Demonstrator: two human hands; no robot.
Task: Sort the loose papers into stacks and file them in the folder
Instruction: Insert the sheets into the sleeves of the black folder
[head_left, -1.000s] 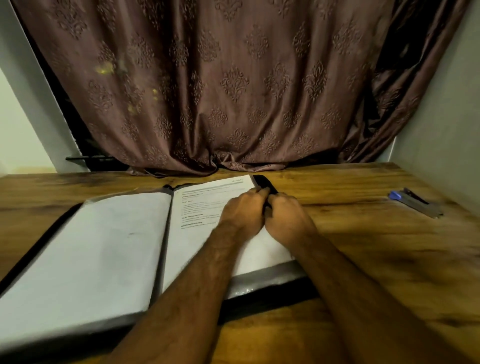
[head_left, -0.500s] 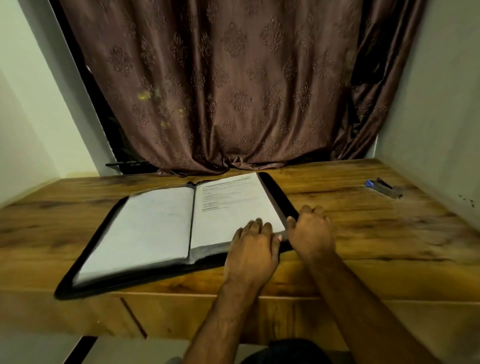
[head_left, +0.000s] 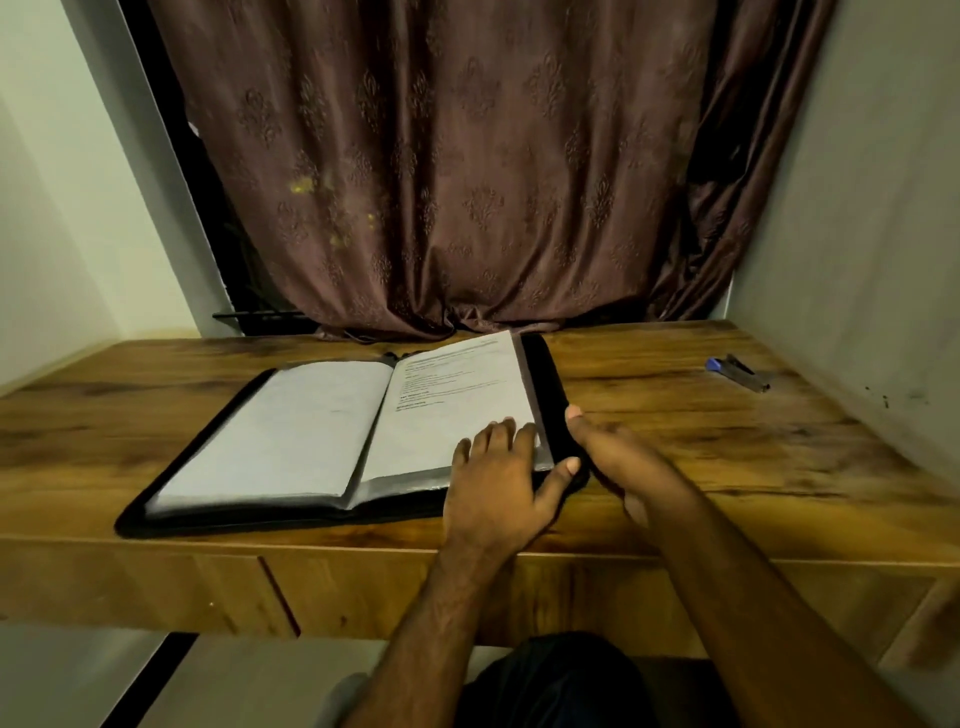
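A black folder (head_left: 260, 519) lies open on the wooden table (head_left: 753, 467). Its left page (head_left: 291, 431) is blank white and its right one is a printed sheet (head_left: 457, 400). My left hand (head_left: 498, 483) rests flat on the near right corner of the printed sheet, with the thumb reaching to the folder's black right cover (head_left: 545, 374). My right hand (head_left: 628, 462) is turned on its side at that cover's edge. It grips the cover with the thumb on top, and its fingers are hidden below. The cover's edge looks slightly raised.
A small grey tool with a blue tip (head_left: 737, 371) lies at the table's far right, near the wall (head_left: 857, 260). A brown patterned curtain (head_left: 467, 182) hangs behind the table. The table's front edge (head_left: 363, 545) runs just under my wrists.
The view has pulled back from the table. Both hands slid from the middle of the right page's edge to its near corner. My right hand turned and took hold of the cover.
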